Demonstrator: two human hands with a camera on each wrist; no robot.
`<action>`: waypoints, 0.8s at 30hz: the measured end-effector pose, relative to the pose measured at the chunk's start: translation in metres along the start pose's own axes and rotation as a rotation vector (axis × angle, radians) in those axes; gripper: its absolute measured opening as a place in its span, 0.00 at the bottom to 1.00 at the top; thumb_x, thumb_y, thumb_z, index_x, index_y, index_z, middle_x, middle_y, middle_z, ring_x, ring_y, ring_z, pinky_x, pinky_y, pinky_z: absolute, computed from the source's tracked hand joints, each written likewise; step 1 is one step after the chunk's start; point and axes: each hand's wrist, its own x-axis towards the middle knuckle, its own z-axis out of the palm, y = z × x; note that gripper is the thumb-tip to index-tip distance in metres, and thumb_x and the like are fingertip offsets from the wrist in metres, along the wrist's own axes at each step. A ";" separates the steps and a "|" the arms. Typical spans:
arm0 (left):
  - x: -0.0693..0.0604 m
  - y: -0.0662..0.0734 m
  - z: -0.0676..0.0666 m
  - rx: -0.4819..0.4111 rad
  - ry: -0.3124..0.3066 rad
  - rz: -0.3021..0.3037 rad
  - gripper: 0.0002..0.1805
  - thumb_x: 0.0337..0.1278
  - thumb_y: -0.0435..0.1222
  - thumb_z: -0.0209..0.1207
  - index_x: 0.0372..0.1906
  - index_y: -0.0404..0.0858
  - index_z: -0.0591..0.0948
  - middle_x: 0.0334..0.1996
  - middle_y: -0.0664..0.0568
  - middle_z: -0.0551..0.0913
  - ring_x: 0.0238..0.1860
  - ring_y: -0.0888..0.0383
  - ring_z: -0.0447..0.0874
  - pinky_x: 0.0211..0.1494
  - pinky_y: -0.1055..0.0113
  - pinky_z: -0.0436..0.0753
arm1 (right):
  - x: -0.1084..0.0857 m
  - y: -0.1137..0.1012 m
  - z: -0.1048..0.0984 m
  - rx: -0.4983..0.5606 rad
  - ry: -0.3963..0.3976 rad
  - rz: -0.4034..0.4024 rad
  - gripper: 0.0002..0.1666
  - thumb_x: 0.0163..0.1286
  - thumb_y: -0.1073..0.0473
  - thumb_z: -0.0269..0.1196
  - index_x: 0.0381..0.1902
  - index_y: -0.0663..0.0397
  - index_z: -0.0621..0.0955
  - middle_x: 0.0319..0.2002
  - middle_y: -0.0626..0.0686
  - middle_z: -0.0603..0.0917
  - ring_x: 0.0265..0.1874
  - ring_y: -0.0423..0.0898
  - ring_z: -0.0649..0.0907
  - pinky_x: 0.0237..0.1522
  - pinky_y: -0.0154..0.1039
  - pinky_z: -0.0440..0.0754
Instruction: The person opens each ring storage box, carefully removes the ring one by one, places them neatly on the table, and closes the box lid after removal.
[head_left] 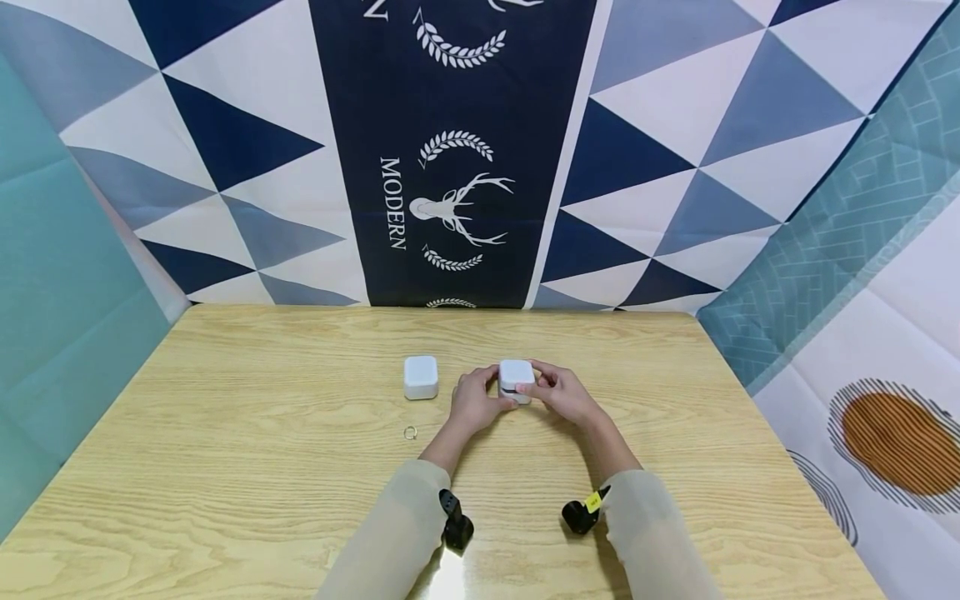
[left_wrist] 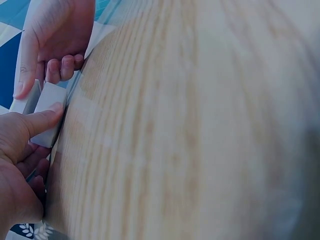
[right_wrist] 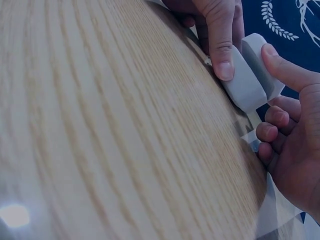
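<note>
Both hands are at a small white box [head_left: 516,373] on the wooden table, its lid [right_wrist: 260,60] parted from the base [right_wrist: 244,82] by a dark gap. The left hand [head_left: 476,402] grips the base, thumb on its near side, as the left wrist view also shows at the base [left_wrist: 50,107]. Thumb and fingers of the right hand [head_left: 562,393] hold the lid; in the right wrist view that hand [right_wrist: 300,130] has its thumb on the lid's edge. What lies inside the box is hidden.
A second white box [head_left: 421,377], closed, stands left of the hands. A small ring [head_left: 410,432] lies on the table [head_left: 262,467] in front of it. Patterned cloth [head_left: 450,167] hangs behind the table's back edge.
</note>
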 end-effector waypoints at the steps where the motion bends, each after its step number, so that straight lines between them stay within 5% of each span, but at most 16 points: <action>1: 0.000 0.000 0.000 -0.001 0.000 0.000 0.37 0.44 0.44 0.70 0.63 0.39 0.72 0.59 0.48 0.76 0.57 0.48 0.70 0.61 0.53 0.68 | 0.000 0.000 0.000 0.000 0.001 0.000 0.38 0.64 0.52 0.63 0.67 0.60 0.65 0.23 0.45 0.63 0.16 0.38 0.61 0.18 0.29 0.60; 24: 0.000 0.000 -0.001 -0.001 0.005 -0.009 0.37 0.45 0.43 0.70 0.63 0.40 0.72 0.60 0.48 0.76 0.58 0.48 0.70 0.63 0.53 0.67 | 0.003 0.002 0.001 0.004 0.026 0.022 0.37 0.63 0.51 0.63 0.66 0.59 0.67 0.21 0.45 0.65 0.15 0.38 0.63 0.17 0.29 0.60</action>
